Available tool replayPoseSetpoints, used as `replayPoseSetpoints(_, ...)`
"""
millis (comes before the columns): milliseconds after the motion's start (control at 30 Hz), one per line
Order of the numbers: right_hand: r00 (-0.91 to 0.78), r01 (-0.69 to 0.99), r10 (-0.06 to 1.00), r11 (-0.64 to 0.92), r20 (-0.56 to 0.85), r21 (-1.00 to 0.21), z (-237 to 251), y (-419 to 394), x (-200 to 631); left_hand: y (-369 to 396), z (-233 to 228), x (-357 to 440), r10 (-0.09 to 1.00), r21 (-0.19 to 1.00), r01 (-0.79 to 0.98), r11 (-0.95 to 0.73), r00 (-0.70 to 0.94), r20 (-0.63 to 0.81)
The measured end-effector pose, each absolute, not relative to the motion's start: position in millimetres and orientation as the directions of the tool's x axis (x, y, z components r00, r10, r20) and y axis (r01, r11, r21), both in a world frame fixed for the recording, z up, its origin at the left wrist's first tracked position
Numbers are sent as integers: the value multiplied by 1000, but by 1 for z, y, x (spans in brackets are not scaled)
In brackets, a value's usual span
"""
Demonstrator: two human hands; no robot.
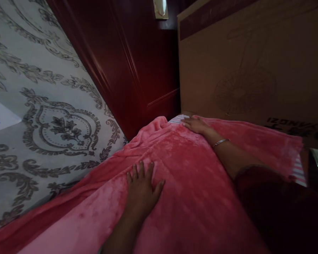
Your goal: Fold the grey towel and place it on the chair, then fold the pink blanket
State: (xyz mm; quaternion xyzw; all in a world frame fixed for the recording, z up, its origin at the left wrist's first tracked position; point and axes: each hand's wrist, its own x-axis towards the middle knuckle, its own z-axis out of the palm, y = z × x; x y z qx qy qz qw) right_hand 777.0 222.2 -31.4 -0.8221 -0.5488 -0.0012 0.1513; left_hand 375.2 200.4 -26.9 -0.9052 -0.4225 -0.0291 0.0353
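A pink plush blanket (180, 169) spreads across the surface in front of me, with soft folds along its left side. My left hand (141, 188) lies flat on it, fingers spread and pointing away from me. Farther off, my right hand (196, 124) rests palm down near the blanket's far edge, its fingers stretched to the left. A thin silver bangle (221, 142) circles the right wrist. Beside the right fingertips a striped white cloth (177, 119) shows from under the blanket. Neither hand is gripping anything that I can see.
Patterned grey wallpaper (63, 127) runs along the left, with a white paper (2, 116) on it. Ahead stands a dark red door (153, 63) with a gold-coloured handle plate (161, 8). A large cardboard box (249, 67) closes off the right, beyond the blanket.
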Motion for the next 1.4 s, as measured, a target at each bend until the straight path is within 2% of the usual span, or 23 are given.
replayPoseSetpoints(167,413,883,902,-364,124,-296,-42,228,775,204,-11,382,766,-25,769,-638,638,79)
replayPoseSetpoints(267,422,875,897,-364,133,-320,-44,229,777,200,15,430,673,18,674,-738,735,87)
replayPoseSetpoints(333,422,873,896,-360,139,-328,-44,229,778,193,26,479,605,98,597,-796,791,94)
replayPoseSetpoints(433,409,879,901,-348,141,-327,-45,230,780,185,18,546,525,128,510,-851,837,155)
replayPoseSetpoints(567,404,884,904,-346,142,-315,-47,230,782,191,-14,566,605,98,597,-796,785,132)
replayPoseSetpoints(700,395,890,909,-343,135,-300,-46,229,781,204,-20,501,690,-51,700,-713,712,132)
replayPoseSetpoints(833,410,884,902,-359,132,-299,-44,227,778,215,-13,373,806,-191,793,-578,592,17)
replayPoseSetpoints(933,417,882,900,-367,125,-296,-43,228,777,224,-12,276,901,-321,859,-398,432,38)
replayPoseSetpoints(1033,407,884,906,-357,120,-301,-41,227,776,232,-3,233,933,-378,873,-307,355,62)
replayPoseSetpoints(1133,408,884,904,-358,124,-299,-38,226,775,230,17,274,878,-304,847,-437,474,59)
replayPoseSetpoints(1200,401,889,907,-353,127,-292,-36,224,774,221,29,332,775,-151,771,-619,630,41)
replayPoseSetpoints(1267,389,896,911,-341,135,-284,-35,223,774,208,32,392,684,-29,685,-728,729,31)
replayPoseSetpoints(1400,380,902,913,-329,151,-278,-36,221,775,184,8,456,638,72,636,-768,770,7)
